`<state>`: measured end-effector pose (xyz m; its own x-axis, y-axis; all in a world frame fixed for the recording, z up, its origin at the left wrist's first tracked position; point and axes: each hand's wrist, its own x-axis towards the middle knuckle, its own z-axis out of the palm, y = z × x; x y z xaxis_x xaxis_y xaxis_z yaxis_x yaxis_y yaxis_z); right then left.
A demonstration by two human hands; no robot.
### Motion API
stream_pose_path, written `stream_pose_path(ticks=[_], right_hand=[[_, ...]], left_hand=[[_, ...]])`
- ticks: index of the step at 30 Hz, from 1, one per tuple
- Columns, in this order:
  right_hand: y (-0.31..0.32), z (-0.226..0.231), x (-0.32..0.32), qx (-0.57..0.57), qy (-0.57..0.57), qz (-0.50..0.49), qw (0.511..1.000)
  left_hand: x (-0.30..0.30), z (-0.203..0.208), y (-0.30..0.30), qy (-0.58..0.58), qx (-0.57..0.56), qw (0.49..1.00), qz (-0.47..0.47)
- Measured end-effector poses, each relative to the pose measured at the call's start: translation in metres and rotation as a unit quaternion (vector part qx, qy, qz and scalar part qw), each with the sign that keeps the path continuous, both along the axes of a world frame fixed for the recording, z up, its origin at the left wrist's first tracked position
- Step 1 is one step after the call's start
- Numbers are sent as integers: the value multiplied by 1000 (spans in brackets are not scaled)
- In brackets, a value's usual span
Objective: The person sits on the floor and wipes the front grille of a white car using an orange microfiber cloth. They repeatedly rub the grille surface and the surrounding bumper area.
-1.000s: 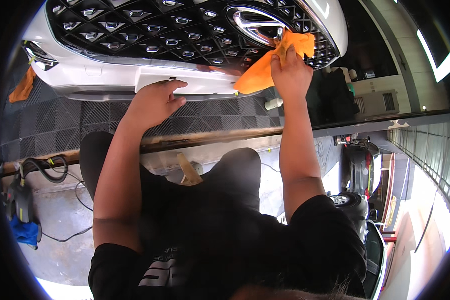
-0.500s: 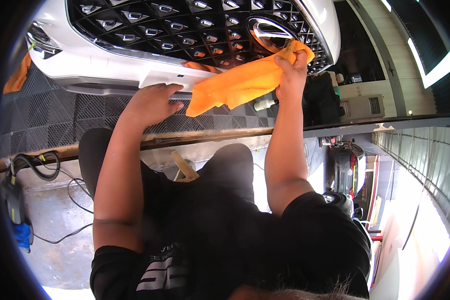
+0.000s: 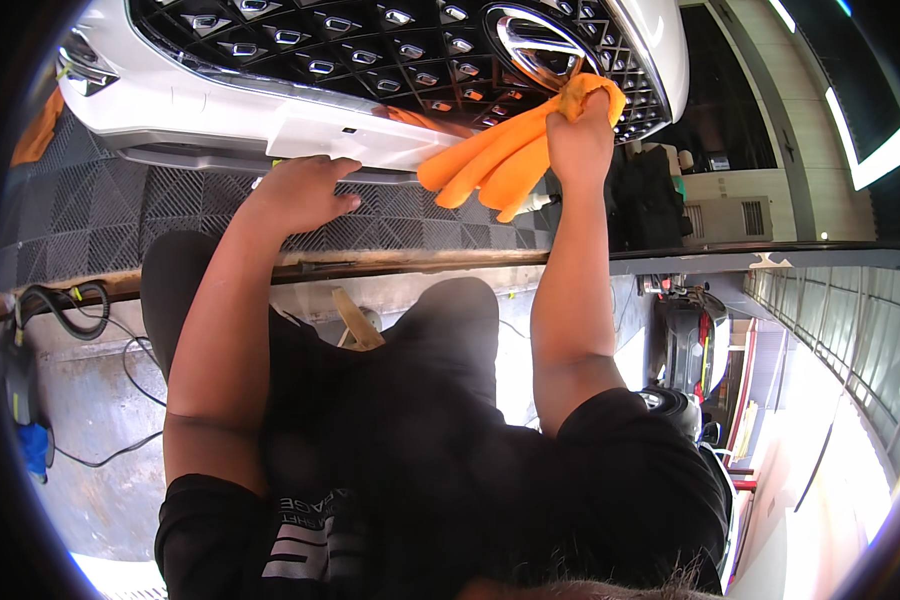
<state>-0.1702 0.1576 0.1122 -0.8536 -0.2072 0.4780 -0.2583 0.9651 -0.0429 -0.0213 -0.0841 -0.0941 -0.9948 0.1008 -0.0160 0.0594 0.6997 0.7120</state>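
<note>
My right hand (image 3: 582,145) is closed on a bunched orange microfiber cloth (image 3: 498,168). Loose folds hang down to the left of the fist, and the bunched top lies at the lower edge of the round chrome emblem (image 3: 540,48) on a white car's black grille (image 3: 315,48). Whether cloth and grille touch is hard to tell. My left hand (image 3: 302,195) hovers just below the white bumper (image 3: 220,115), with thumb and fingers apart and no object in its grasp. A small yellow and white thing (image 3: 268,172) shows behind that hand, too hidden to name.
Grey ribbed floor tiles (image 3: 195,205) run under the car, bordered by a ledge (image 3: 420,262). A pale bottle (image 3: 533,203) stands behind the cloth. At the left are another orange cloth (image 3: 40,130) and a black hose (image 3: 95,305). A wooden piece (image 3: 355,318) sits between my knees.
The cloth, stretched leftward before, now hangs in gathered folds beneath my right hand. My left hand has moved slightly left and down, away from the cloth's end. The whole view has shifted a little.
</note>
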Motion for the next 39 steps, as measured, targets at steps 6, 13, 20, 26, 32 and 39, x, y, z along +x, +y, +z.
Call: stream_pose_path(ticks=[6, 13, 20, 26, 32, 39], right_hand=[[-6, -35, 23, -644, -382, 290, 596], [-74, -31, 34, -695, -358, 368, 504], [-91, -46, 48, -490, -217, 320, 781], [-58, 8, 13, 203, 145, 206, 946], [-51, -18, 19, 95, 94, 161, 978], [-126, -37, 60, -661, -290, 302, 623]], left_hand=[[11, 14, -23, -40, 24, 998, 41], [-1, 16, -9, 17, 98, 995, 31], [1, 16, -8, 67, 191, 978, 47], [-8, 6, -14, -8, 38, 999, 38], [13, 5, -16, 49, 50, 996, 52], [-14, -11, -23, 83, 157, 981, 74]])
